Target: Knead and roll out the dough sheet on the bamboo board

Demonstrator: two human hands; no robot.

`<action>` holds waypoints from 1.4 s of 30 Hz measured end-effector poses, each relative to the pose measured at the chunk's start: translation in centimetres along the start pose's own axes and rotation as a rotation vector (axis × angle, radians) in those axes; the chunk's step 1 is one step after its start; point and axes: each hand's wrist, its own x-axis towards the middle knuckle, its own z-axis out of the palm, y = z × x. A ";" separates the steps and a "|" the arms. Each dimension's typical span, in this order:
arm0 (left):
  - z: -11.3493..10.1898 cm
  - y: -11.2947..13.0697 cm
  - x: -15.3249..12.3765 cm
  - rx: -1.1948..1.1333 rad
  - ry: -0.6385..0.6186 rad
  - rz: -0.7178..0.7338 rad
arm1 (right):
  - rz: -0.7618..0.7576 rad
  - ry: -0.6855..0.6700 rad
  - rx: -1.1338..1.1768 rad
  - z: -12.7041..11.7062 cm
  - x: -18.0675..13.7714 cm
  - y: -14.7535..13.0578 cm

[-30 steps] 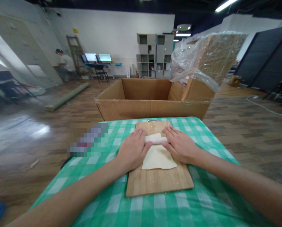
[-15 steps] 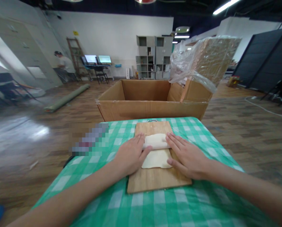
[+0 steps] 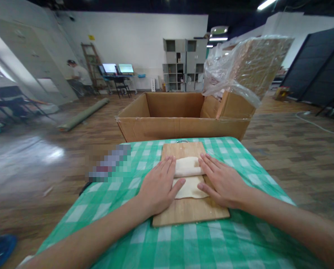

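A pale sheet of dough (image 3: 189, 186) lies on a wooden cutting board (image 3: 189, 211), its far part rolled into a thick roll (image 3: 187, 166). My left hand (image 3: 158, 185) lies flat with fingers stretched out, pressing on the roll's left end, thumb on the flat dough. My right hand (image 3: 223, 181) lies flat on the roll's right end, fingers stretched out. The board sits on a green and white checked tablecloth (image 3: 183, 246).
A large open cardboard box (image 3: 181, 117) stands just beyond the table's far edge, with plastic-wrapped cardboard (image 3: 245, 67) rising at its right. Wooden floor surrounds the table. A person (image 3: 79, 74) stands far off at a desk with monitors.
Both hands have drawn the roll toward me over the flat dough. The roll has grown thicker and the flat part shorter.
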 end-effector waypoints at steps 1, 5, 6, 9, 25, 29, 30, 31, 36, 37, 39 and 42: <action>-0.4 0.4 -1.1 -0.005 -0.001 0.026 | -0.030 -0.003 -0.001 -0.5 -1.2 -0.6; -1.4 1.1 -2.9 -0.032 -0.060 0.033 | -0.074 -0.019 0.009 -1.9 -3.2 -1.9; -1.5 1.0 -2.4 -0.038 -0.083 0.010 | -0.066 -0.026 0.019 -1.9 -2.8 -1.8; -1.1 0.2 0.8 -0.055 -0.135 -0.073 | -0.011 -0.087 0.058 -1.3 0.2 -0.3; -0.7 1.7 -1.7 0.001 0.010 0.014 | -0.008 -0.019 0.095 0.1 -1.4 -1.2; -1.7 2.6 -4.1 -0.007 -0.018 0.065 | -0.079 -0.045 0.099 -1.3 -3.9 -2.4; -1.7 2.4 -3.7 -0.009 -0.035 0.052 | -0.070 -0.057 0.101 -1.4 -3.5 -2.2; -1.6 2.2 -2.9 -0.013 -0.057 0.031 | -0.052 -0.071 0.103 -1.3 -2.8 -1.8; 0.1 -0.5 3.9 -0.063 -0.106 -0.104 | 0.051 -0.087 0.084 0.7 3.9 2.0; 0.4 -1.0 5.1 -0.063 -0.091 -0.103 | 0.031 -0.080 0.071 1.2 5.2 2.7; 0.9 -1.8 6.8 -0.059 -0.097 -0.075 | 0.004 -0.060 0.049 1.7 6.9 3.7; 0.9 -1.7 6.6 -0.036 -0.104 -0.077 | -0.004 -0.051 0.044 1.8 6.8 3.6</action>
